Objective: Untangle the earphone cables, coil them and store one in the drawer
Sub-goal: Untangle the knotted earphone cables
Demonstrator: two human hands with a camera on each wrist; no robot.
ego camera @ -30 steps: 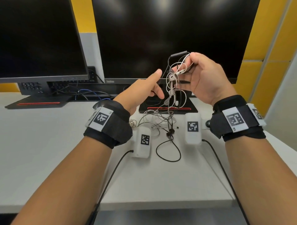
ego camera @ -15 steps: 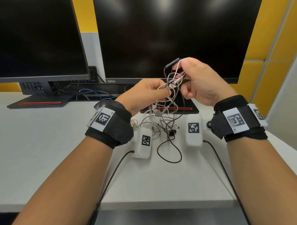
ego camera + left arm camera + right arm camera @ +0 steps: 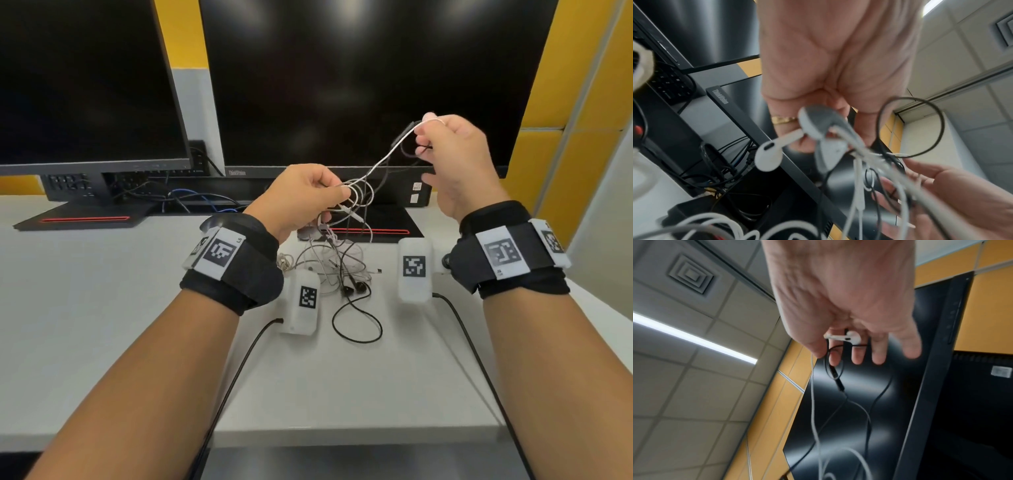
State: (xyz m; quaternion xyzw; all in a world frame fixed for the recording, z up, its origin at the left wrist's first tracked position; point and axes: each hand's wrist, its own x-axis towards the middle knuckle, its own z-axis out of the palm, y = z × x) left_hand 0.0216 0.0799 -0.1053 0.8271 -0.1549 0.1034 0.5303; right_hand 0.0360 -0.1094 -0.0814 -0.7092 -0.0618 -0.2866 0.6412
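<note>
Earphone cables (image 3: 356,192) are a knotted mess, left hand (image 3: 301,195) pinching the tangle, right hand (image 3: 459,161) gripping 1 white strand higher up.

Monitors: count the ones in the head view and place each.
2. One monitor stands at the left on the desk; a larger monitor stands behind both raised hands. Others may be out of frame.

White cable (image 3: 380,163), black cable (image 3: 356,322), white desk (image 3: 102,291)
</note>
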